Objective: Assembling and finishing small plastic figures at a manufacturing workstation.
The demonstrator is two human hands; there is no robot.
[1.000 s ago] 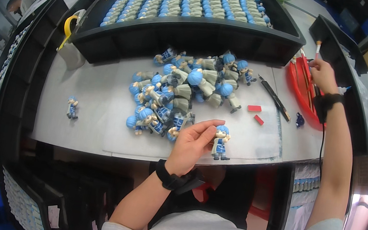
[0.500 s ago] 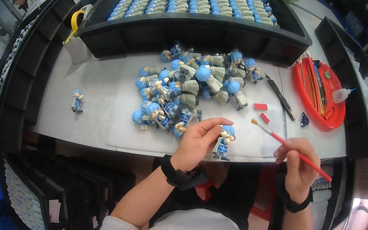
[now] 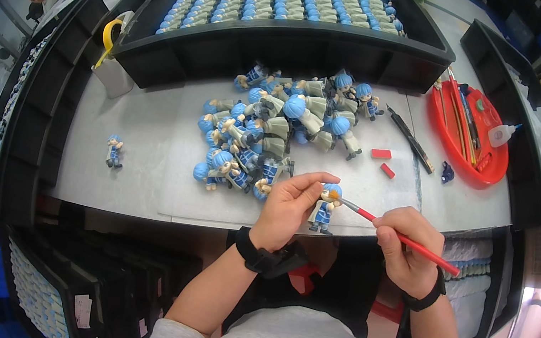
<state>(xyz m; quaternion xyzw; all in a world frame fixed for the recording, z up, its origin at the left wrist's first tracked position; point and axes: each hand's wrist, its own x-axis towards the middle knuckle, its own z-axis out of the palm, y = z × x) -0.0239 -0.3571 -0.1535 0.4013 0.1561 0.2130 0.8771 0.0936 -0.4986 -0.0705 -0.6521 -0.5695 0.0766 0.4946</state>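
My left hand [image 3: 291, 204] grips a small blue-haired figurine [image 3: 324, 216] by its side, above the table's near edge. The figurine is upright, in a blue outfit with a pale cape. In my right hand [image 3: 409, 246] is a paintbrush with a red handle [image 3: 425, 253]. Its bristles lie over the figurine's face and appear to touch it. Just beyond my left hand, a heap of similar figurines [image 3: 271, 126] covers the middle of the table. One lone figurine [image 3: 114, 151] stands apart on the left.
A large black crate [image 3: 271, 42] with rows of figurines spans the back. At right sits a red tray [image 3: 462, 170] of brushes and a small bottle [image 3: 502, 135]. Two red blocks [image 3: 381, 154], black pens [image 3: 411, 142] and a tape dispenser [image 3: 111, 72] lie about. Black crates flank both sides.
My right hand has moved left, bringing the brush tip from beside the figurine onto its face. My left hand still holds the figurine in nearly the same place.
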